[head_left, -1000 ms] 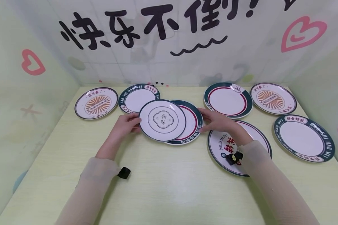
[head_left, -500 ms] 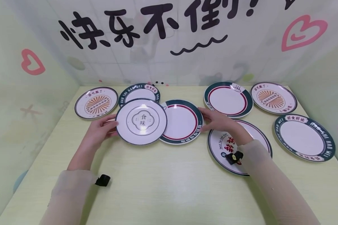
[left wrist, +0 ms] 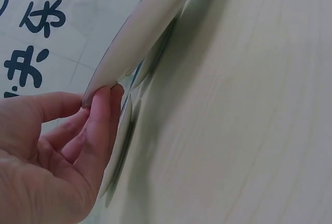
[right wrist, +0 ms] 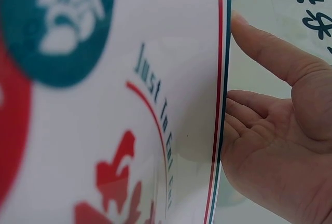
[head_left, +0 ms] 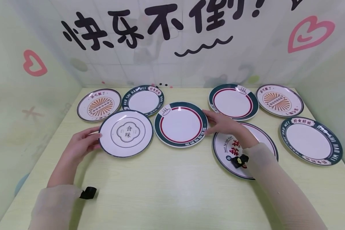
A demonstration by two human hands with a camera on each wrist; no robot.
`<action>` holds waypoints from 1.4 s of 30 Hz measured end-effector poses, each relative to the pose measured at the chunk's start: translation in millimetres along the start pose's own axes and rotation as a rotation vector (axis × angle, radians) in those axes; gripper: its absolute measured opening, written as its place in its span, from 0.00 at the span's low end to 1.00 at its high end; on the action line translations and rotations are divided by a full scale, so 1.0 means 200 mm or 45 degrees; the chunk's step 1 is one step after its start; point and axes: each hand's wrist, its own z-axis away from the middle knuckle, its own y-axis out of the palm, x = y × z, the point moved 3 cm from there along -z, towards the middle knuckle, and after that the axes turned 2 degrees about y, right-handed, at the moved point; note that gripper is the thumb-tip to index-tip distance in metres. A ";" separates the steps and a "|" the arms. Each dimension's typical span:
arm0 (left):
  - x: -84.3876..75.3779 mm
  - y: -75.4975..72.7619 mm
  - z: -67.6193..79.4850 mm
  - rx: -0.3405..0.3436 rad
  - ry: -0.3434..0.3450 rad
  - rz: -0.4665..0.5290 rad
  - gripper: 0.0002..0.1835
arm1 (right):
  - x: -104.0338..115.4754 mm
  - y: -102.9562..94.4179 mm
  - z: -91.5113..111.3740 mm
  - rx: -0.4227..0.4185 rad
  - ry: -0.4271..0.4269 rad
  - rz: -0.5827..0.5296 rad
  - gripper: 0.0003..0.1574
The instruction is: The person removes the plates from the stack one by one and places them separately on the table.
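Note:
In the head view my left hand (head_left: 80, 145) pinches the left rim of a white plate (head_left: 115, 145) with a thin blue edge and a black emblem. The left wrist view shows thumb above and fingers below this plate (left wrist: 137, 37), which is held off the table. To its right lies a green-rimmed plate (head_left: 181, 124) with a red ring. My right hand (head_left: 222, 123) touches that plate's right edge with fingers and thumb spread. Below my right wrist is a large plate (head_left: 264, 140) with red characters; its printed face (right wrist: 176, 53) fills much of the right wrist view.
Behind on the left lie a plate with an orange ray pattern (head_left: 99, 105) and a green-lettered plate (head_left: 143, 100). At the right are another red-ringed plate (head_left: 233, 102), another ray-patterned plate (head_left: 279, 100) and another lettered plate (head_left: 309, 140). Printed walls enclose the table (head_left: 166, 198).
My left hand has carried the emblem plate leftward and slightly nearer, off the green-rimmed plate it overlapped, which now shows whole. My right hand has stayed at that plate's edge.

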 end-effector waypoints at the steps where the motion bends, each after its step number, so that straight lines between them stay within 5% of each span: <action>1: 0.01 -0.01 0.00 -0.002 -0.006 -0.004 0.24 | 0.00 0.00 0.00 0.001 0.000 0.000 0.58; 8: 0.04 -0.08 0.01 -0.041 -0.070 -0.081 0.29 | -0.01 0.00 -0.01 0.000 0.005 -0.006 0.59; 14: 0.05 -0.14 0.01 -0.049 -0.101 -0.067 0.20 | -0.01 0.00 -0.01 0.001 -0.004 -0.007 0.59; 21: 0.06 -0.17 -0.01 -0.077 -0.100 -0.300 0.34 | -0.01 0.00 -0.01 0.000 0.016 0.006 0.59; 26: 0.05 -0.19 -0.04 -0.114 -0.077 -0.463 0.33 | -0.01 0.00 0.00 -0.010 0.021 0.012 0.59; 42: 0.02 -0.17 -0.10 -0.067 -0.051 -0.489 0.31 | -0.01 0.01 0.00 -0.010 0.029 -0.003 0.59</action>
